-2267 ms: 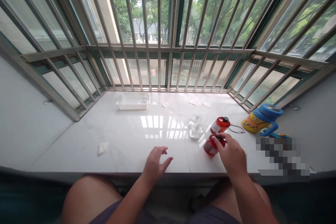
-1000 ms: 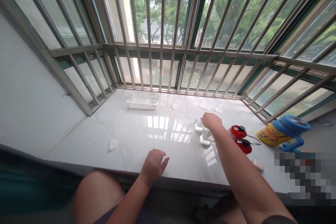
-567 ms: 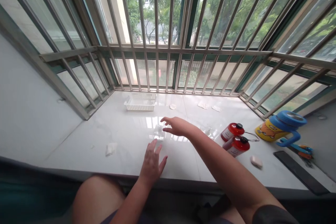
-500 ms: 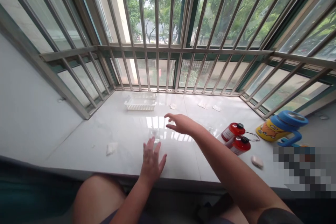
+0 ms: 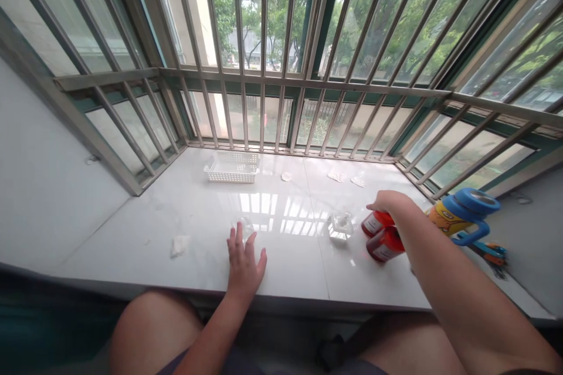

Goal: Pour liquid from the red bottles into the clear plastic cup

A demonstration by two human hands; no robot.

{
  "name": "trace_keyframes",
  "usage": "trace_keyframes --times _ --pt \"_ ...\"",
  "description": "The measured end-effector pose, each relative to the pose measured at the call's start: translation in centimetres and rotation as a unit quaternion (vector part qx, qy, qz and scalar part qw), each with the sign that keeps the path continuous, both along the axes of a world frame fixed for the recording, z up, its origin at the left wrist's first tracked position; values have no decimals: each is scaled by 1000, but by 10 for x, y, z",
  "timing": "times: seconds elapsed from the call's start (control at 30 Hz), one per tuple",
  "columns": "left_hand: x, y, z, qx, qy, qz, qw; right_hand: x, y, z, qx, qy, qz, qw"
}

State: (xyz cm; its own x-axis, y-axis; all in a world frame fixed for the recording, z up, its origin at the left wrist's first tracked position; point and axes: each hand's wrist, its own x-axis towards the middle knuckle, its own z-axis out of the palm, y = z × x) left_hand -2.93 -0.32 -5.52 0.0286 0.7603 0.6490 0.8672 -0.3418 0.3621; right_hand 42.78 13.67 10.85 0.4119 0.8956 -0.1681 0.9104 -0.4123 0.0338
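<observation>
My left hand rests low over the white counter with its fingers spread. A small clear object, hard to make out, lies at its fingertips. Over two red bottles on the right reaches my right hand; most of its fingers are hidden, so whether it grips is unclear. The far red bottle is partly covered by this hand. In front of it, the near red bottle has a pale label, and my forearm crosses its right end. Left of the bottles stands a square clear glass container.
A white perforated basket stands near the barred window. Crumpled white pieces and a small round one lie farther back. A white packet is at left. Behind my right arm are a blue-and-yellow jug and an orange-blue tool.
My right hand has swung right, from above the middle of the counter to the red bottles, uncovering the glass container. My left hand has shifted slightly left and stays spread.
</observation>
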Motion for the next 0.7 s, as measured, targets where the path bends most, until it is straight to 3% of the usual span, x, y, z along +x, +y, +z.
trace_keyframes --times 0.13,0.4,0.57,0.7 --pt "0 0 1 -1 6 0 1000 -7 15 -14 -85 12 -21 996" --pt "-1 -1 0 3 26 4 1000 -61 43 -10 -27 3 36 999" --pt "-1 0 -1 9 26 5 1000 -133 46 -7 -13 58 155 986" --pt "0 -1 -1 5 21 2 1000 -180 18 -1 -73 144 289 944"
